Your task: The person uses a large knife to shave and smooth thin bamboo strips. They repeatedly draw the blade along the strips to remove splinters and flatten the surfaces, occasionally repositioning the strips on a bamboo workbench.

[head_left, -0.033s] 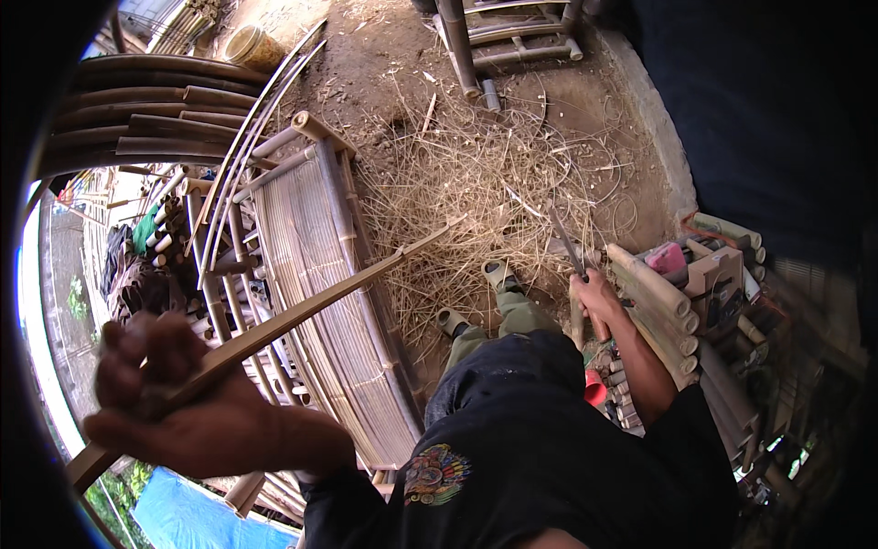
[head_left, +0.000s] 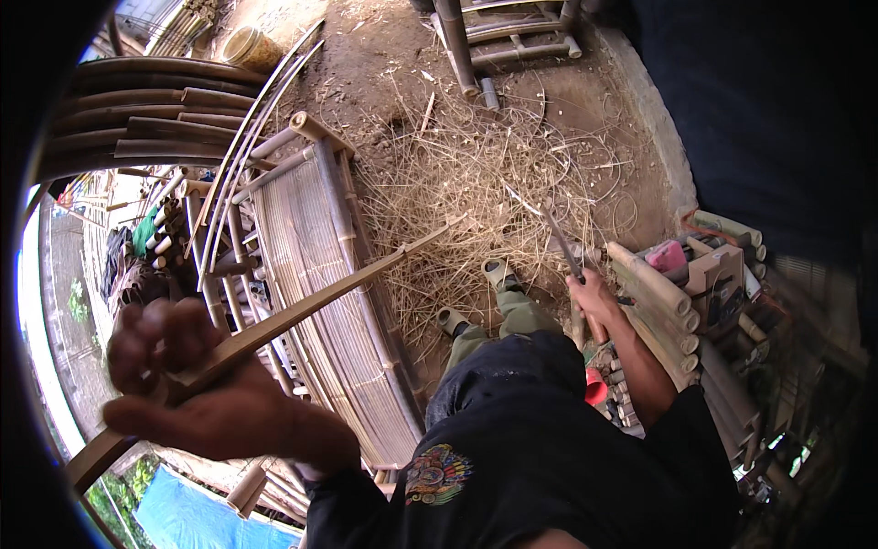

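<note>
Room above the shavings ahead of my right hand; bamboo poles obstruct its right side, slatted bench farther left.

Shavings lay on the ground ahead of the shoes, between a slatted table on the left and stacked bamboo poles on the right — a box just past those. From the left hand, a strip crossed above the table toward the shavings; the right hand, with a knife, was beside the poles. Farther ahead stood a bamboo frame — a bucket off left.
</note>
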### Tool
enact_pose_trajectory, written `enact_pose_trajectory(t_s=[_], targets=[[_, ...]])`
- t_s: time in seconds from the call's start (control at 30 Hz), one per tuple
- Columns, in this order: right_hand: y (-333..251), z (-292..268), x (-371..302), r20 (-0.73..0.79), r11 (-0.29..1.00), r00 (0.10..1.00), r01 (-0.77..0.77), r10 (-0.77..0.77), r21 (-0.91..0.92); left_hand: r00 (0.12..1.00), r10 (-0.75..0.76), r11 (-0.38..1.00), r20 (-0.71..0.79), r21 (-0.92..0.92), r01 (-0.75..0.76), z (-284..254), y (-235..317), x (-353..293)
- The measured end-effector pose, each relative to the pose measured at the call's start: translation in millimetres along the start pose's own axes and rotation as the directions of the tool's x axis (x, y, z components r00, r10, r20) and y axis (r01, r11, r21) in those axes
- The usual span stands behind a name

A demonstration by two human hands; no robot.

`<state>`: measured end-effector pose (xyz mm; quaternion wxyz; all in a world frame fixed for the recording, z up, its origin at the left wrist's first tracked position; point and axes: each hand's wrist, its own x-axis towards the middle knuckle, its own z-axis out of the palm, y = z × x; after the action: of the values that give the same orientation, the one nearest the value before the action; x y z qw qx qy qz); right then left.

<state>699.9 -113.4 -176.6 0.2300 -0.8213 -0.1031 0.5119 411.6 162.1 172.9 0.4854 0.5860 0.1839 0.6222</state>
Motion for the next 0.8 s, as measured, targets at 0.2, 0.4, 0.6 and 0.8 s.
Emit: enact_pose_trajectory(t_s=[0.2, 0.4, 0.6, 0.8], targets=[[-62, 48, -56, 0.084, 0.773, 0.788, 0.615, -0.610, -0.160, 0.967, 0.251, 0.893, -0.039, 0.394, -0.216, 23, -104, -54], [-170, 77, -104, 0.147, 0.431, 0.423, 0.902, -0.894, 0.030, 0.972, 0.235, 0.968, -0.029, 0.095, -0.231, 55, -124, -76], [-173, 70, -44, 0.274, 0.578, 0.586, 0.807, -0.763, -0.119, 0.971, 0.237, 0.971, 0.002, 0.013, -0.237, 63, -136, -75], [-165, 86, -31, 0.149, 0.505, 0.506, 0.862, -0.850, -0.044, 0.981, 0.192, 0.981, 0.040, 0.015, -0.193, 69, -139, -65]])
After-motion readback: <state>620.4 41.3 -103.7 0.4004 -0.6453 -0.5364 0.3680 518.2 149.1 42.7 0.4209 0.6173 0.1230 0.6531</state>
